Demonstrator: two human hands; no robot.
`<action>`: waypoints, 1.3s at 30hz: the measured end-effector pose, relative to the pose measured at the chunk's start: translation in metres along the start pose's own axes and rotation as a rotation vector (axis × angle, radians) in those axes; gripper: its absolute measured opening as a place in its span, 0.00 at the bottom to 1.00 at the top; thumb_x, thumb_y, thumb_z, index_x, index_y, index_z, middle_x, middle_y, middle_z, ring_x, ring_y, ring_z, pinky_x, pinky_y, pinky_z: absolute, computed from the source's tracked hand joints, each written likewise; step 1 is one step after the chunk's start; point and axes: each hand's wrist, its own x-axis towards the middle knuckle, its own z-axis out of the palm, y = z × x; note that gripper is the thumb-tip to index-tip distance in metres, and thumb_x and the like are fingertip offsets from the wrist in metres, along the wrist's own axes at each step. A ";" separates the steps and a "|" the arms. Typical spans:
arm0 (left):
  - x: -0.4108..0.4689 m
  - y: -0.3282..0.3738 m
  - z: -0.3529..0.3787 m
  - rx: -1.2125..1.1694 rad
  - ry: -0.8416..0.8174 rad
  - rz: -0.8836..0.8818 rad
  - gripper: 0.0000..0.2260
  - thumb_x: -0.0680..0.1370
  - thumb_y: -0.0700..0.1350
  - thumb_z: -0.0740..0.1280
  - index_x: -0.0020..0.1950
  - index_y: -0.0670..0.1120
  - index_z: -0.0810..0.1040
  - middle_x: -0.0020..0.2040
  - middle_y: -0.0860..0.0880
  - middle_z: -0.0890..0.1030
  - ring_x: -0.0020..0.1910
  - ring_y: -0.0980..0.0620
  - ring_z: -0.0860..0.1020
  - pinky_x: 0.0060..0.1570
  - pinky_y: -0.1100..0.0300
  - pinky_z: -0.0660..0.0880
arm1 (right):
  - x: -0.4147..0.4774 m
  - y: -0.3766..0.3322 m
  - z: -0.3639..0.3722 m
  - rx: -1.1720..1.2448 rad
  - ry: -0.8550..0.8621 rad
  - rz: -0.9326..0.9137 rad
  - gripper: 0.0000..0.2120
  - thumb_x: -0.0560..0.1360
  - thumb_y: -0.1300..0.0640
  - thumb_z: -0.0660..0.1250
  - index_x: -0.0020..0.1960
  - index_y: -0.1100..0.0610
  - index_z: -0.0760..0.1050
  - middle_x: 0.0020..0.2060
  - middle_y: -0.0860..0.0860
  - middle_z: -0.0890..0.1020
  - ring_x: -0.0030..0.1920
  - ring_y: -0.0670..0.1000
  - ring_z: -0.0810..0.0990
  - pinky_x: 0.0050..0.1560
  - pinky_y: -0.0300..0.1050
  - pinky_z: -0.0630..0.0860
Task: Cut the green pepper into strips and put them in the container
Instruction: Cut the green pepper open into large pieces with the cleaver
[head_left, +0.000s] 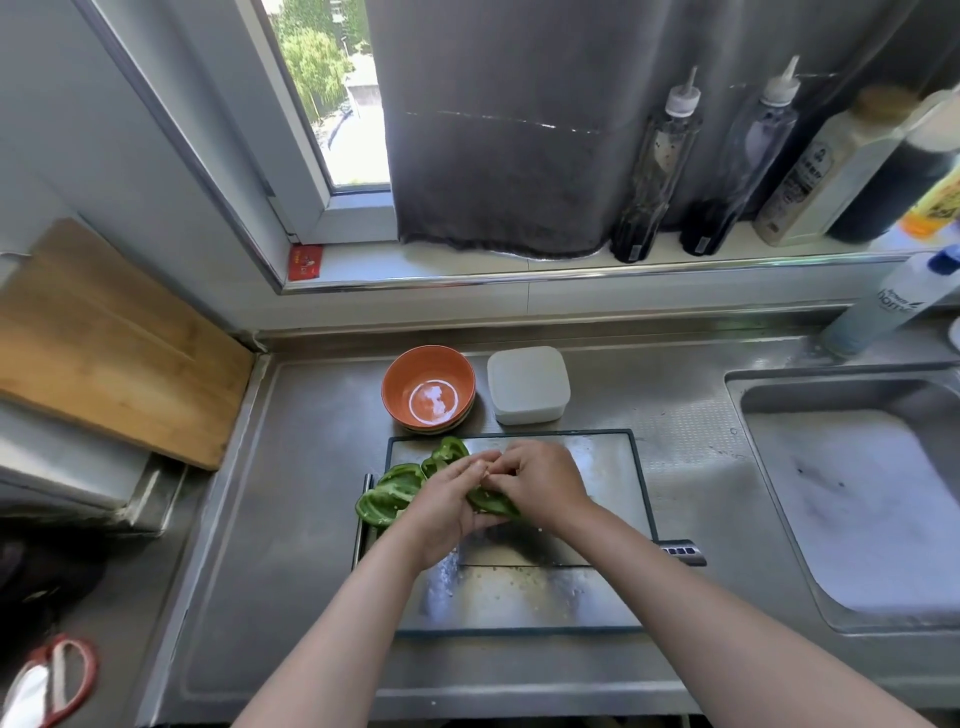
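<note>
Fingers curled, left hand (451, 501) and right hand (543, 486) pinch one green pepper piece (492, 502) over rectangular steel cutting board (602, 587); white square plastic container (527, 384) sits far.

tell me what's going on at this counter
A person grips one green pepper piece with the left hand and right hand above a shiny steel cutting board. More large green pepper pieces lie at the board's left edge. The white square lidded container sits behind it, closed; no strips are visible.
</note>
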 end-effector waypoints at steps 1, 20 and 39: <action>0.000 0.001 0.000 0.006 0.007 0.008 0.14 0.85 0.40 0.57 0.69 0.39 0.72 0.63 0.35 0.79 0.61 0.36 0.79 0.52 0.44 0.81 | 0.000 0.001 0.000 0.064 0.007 0.021 0.04 0.73 0.51 0.75 0.46 0.50 0.88 0.39 0.44 0.84 0.41 0.44 0.81 0.47 0.46 0.78; -0.003 0.005 -0.016 -0.031 -0.022 -0.048 0.16 0.87 0.43 0.51 0.69 0.40 0.72 0.63 0.36 0.79 0.62 0.39 0.79 0.60 0.43 0.77 | 0.016 -0.012 0.004 0.067 -0.180 0.209 0.06 0.69 0.44 0.78 0.41 0.44 0.87 0.38 0.42 0.86 0.43 0.42 0.82 0.47 0.45 0.79; 0.013 0.017 -0.032 0.454 0.226 0.199 0.15 0.83 0.48 0.63 0.70 0.54 0.75 0.64 0.52 0.80 0.63 0.53 0.77 0.66 0.53 0.72 | 0.009 0.023 -0.023 -0.395 -0.091 0.297 0.03 0.72 0.55 0.73 0.43 0.49 0.85 0.43 0.44 0.86 0.48 0.49 0.83 0.40 0.41 0.71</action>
